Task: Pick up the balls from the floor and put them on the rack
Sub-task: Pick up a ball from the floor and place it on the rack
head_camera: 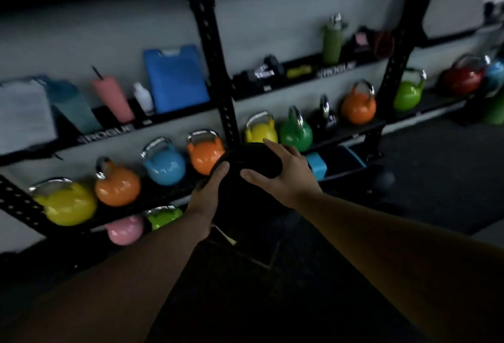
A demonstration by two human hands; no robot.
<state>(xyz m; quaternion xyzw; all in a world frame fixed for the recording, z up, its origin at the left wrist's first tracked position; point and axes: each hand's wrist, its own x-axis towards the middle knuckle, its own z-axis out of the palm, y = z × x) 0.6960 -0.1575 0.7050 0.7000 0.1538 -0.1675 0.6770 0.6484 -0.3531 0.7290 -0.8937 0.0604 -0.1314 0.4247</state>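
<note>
Ball (246,192): black, round, matte.
Fingers (272,147): left hand (206,196), right hand (285,176) clasp its sides.
Room: rack shelf (169,194) just beyond fingers, crowded by kettlebells (163,164).

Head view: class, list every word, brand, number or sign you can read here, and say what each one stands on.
"ROGUE": white letters, blurred, on the front edge of the left upper shelf.
"ROGUE": again, on the front edge of the right upper shelf.
Unreadable: a small white label on the left shelf's edge, too blurred.
Nothing legible on the kettlebells or the black ball.
</note>
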